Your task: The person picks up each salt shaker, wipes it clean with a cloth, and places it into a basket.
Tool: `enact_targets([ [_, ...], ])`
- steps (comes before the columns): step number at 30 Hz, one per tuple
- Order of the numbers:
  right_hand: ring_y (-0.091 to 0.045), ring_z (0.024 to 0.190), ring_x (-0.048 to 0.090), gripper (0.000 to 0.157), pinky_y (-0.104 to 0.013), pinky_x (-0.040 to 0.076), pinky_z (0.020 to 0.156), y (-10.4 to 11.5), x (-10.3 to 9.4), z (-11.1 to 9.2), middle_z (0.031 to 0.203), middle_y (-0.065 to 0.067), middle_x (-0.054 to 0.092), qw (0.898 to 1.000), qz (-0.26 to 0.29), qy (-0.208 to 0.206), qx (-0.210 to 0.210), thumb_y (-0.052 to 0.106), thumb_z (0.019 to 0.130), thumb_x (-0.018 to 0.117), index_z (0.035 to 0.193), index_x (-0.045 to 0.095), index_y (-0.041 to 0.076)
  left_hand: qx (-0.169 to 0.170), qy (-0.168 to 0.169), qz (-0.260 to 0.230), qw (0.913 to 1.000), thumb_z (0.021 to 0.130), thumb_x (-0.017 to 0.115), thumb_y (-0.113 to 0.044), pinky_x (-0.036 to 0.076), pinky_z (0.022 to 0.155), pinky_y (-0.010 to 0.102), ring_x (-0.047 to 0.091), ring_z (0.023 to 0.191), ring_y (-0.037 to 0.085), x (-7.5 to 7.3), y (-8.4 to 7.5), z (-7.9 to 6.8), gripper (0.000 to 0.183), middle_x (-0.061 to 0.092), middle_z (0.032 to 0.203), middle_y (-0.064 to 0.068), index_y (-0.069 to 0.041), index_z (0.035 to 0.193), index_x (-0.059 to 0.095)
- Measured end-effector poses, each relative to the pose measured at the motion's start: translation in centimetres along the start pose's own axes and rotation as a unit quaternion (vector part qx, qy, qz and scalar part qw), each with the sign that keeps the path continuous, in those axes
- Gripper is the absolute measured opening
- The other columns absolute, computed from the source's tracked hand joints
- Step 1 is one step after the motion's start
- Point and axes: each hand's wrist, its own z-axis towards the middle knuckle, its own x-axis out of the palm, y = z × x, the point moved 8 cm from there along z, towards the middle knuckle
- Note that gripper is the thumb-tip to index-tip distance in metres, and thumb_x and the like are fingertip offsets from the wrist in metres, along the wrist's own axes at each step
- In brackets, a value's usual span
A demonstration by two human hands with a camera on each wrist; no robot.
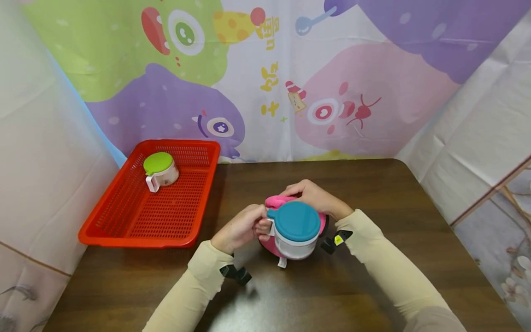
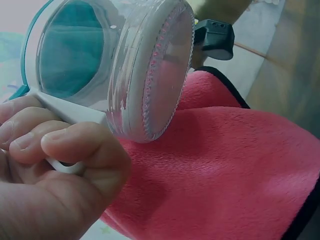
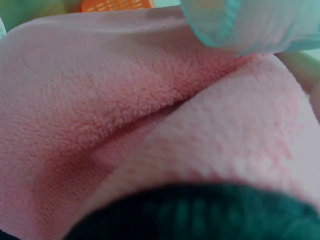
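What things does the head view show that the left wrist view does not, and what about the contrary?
Only the head view: the red basket and, inside it, the green-lidded container.
Only the left wrist view: the ridged base of the blue-lidded container.
Both: the left hand gripping that container's handle, and the pink cloth.

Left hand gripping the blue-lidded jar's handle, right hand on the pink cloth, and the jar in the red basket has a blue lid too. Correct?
In the head view, the jar in the red basket has a green lid, not blue. The rest holds: left hand gripping the handle, right hand on the pink cloth.
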Motion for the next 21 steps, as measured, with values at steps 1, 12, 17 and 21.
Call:
enact_targets([
  [1,-0.02,0.084,0.063,0.032,-0.031,0.055,0.072,0.0,0.1,0.0,0.097,-0.014,0.072,1.0,-0.004,0.004,0.001,0.011,0.083,0.071,0.114,0.071,0.001,0.001,0.0,-0.001,1.0,0.088,0.033,-0.011,0.029,0.057,0.025,0.028,0.051,0.007,0.0,0.0,0.0,0.032,0.029,0.054,-0.007,-0.016,0.056,0.034],
  [12,-0.02,0.086,0.065,0.031,-0.032,0.055,0.076,0.1,0.2,0.1,0.1,-0.014,0.072,1.0,-0.013,0.024,0.0,0.013,0.086,0.069,0.114,0.07,0.002,0.002,0.002,-0.004,1.0,0.087,0.033,-0.011,0.029,0.056,0.024,0.028,0.05,0.008,0.3,-0.4,-0.1,0.033,0.029,0.054,-0.007,-0.016,0.055,0.034],
  [17,-0.02,0.087,0.064,0.031,-0.031,0.054,0.077,0.8,-0.3,0.3,0.101,-0.014,0.072,1.0,0.001,0.008,-0.004,0.01,0.086,0.068,0.116,0.07,0.002,0.001,0.002,0.001,1.0,0.087,0.033,-0.011,0.029,0.056,0.024,0.028,0.05,0.008,0.3,-0.3,-0.1,0.033,0.029,0.054,-0.007,-0.016,0.055,0.035],
  [21,-0.021,0.086,0.061,0.029,-0.029,0.053,0.077,1.5,-0.7,0.4,0.097,-0.015,0.07,0.999,0.025,0.001,-0.026,0.006,0.086,0.068,0.115,0.069,-0.002,0.001,0.004,0.008,1.0,0.087,0.033,-0.011,0.03,0.056,0.024,0.027,0.051,0.009,0.3,-0.2,-0.2,0.032,0.029,0.054,-0.007,-0.016,0.055,0.035],
])
